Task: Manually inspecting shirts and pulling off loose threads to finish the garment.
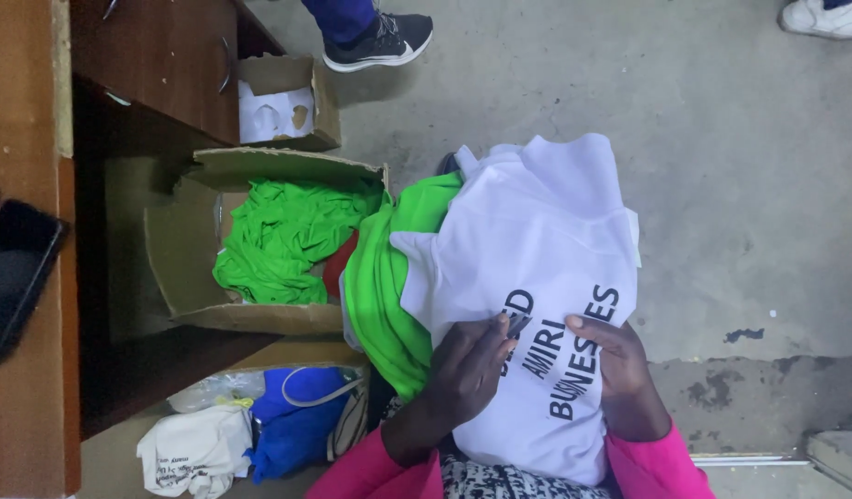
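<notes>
Resting on your lap, the white shirt [537,240] with black printed lettering lies spread across a green garment [384,296] that bulges out from under its left edge. Your left hand [468,370] lies on the white cloth with its fingers curled over the print, and a small dark thing seems to sit between its fingertips; you cannot tell what it is. Your right hand [611,356] presses flat beside it on the same shirt, fingers bent at the lettering, grasping nothing that shows. Both wrists come out of bright pink sleeves [657,467]. To your left an open cardboard box [250,314] holds more green cloth [283,245], with a bit of red showing at its near side. A smaller cardboard box [292,102] with white cloth stands beyond it, against a wooden cabinet [158,65]. Near your left knee lie a blue bag [301,425] and a white cloth bag [195,453]. A dark phone [15,277] rests on the wooden desk [24,416], and another person's dark shoe [380,42] stands on the concrete floor [722,139].
</notes>
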